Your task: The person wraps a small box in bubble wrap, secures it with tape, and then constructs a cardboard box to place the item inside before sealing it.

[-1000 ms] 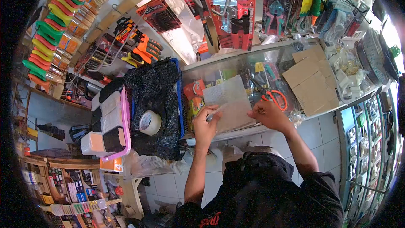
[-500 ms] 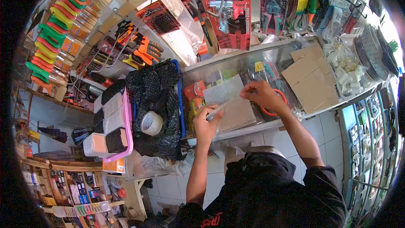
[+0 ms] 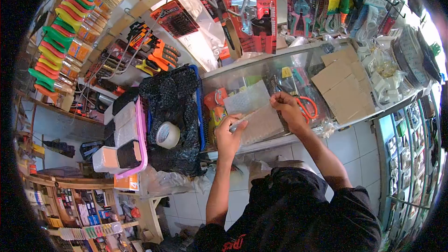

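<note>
A clear bubble wrap sheet [image 3: 262, 129] lies over the glass counter in front of me, with a folded or layered edge running across it. My left hand [image 3: 227, 134] is closed on its left edge, thumb on top. At the upper right edge of the wrap, my right hand [image 3: 288, 112] is pinched, fingertips together on the plastic. Just right of that hand, scissors with orange handles [image 3: 308, 108] rest on the glass, partly hidden by it.
Left of the wrap, a roll of tape [image 3: 167, 135] sits on black bubble wrap [image 3: 173, 91] by a blue basket. A pink basket [image 3: 140, 133] holds wrapped boxes. Flattened cardboard [image 3: 344, 88] lies on the counter's right. Packaged tools [image 3: 250, 18] hang above the far edge.
My right hand has shifted a little to the right along the wrap, fingertips slightly higher. More of the wrap shows; my left hand stays in place.
</note>
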Demonstrator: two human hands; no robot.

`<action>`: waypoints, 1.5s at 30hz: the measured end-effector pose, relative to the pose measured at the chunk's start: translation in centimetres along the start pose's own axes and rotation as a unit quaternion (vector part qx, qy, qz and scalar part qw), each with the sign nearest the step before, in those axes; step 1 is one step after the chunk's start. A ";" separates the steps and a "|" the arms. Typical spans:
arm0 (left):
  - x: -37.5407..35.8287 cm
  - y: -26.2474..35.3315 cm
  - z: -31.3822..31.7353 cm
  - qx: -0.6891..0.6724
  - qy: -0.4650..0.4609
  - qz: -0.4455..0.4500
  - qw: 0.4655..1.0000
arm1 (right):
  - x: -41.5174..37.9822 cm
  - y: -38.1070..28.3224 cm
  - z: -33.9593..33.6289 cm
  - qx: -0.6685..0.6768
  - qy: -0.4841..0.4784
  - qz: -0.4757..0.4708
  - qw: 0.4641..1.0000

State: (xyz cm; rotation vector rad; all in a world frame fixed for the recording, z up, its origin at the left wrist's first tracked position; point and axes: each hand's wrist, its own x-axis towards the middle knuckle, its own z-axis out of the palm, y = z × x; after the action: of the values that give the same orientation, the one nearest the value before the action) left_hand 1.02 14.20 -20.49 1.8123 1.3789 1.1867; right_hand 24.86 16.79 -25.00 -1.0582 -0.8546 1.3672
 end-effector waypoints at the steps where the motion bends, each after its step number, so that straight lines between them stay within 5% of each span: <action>1: 0.0 -0.2 0.0 0.006 0.000 0.006 1.000 | 0.2 -0.4 -0.2 0.032 0.009 0.006 0.999; 5: -0.3 -0.1 -0.3 0.013 0.010 0.011 1.000 | 0.7 -3.7 -1.8 0.060 0.024 -0.045 0.997; 8: -0.2 0.0 -0.1 0.014 0.003 0.002 1.000 | -1.4 -5.3 -3.5 -0.146 0.037 -0.072 0.986; 14: -0.2 0.4 -0.1 0.016 0.004 -0.025 1.000 | -8.9 -6.6 -8.7 -0.347 0.194 -0.167 0.902; 18: -0.1 0.6 -0.1 0.005 0.001 -0.025 1.000 | -12.9 -5.6 -11.7 -0.560 0.141 -0.284 0.766; 24: -0.1 0.0 -0.1 0.014 -0.002 -0.037 0.999 | -14.4 -4.0 -13.6 -0.624 0.131 -0.327 0.698; 33: -0.1 -0.6 -0.1 -0.001 -0.008 -0.046 0.999 | -14.4 -6.2 -13.4 -0.644 0.052 -0.241 0.724; 36: -0.2 -0.6 -0.2 -0.003 -0.010 -0.050 0.999 | -14.7 -8.0 -11.7 -0.698 0.046 -0.262 0.665; 39: -0.4 -0.4 0.0 -0.055 0.003 -0.099 0.994 | -13.9 -10.0 -10.1 -0.677 0.022 -0.230 0.699; 42: -0.1 -1.2 0.3 -0.157 0.009 -0.142 0.977 | -9.7 -9.8 -8.1 -0.562 0.018 -0.239 0.792; 45: 0.3 -0.4 0.6 -0.250 0.006 -0.193 0.949 | -2.6 -9.8 -4.2 -0.484 -0.105 -0.200 0.845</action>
State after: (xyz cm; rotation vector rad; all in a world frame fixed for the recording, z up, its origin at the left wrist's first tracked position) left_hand 1.43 14.70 -21.00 1.1252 1.2238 1.1945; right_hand 31.98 14.66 -16.92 -1.3606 -1.9237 0.6477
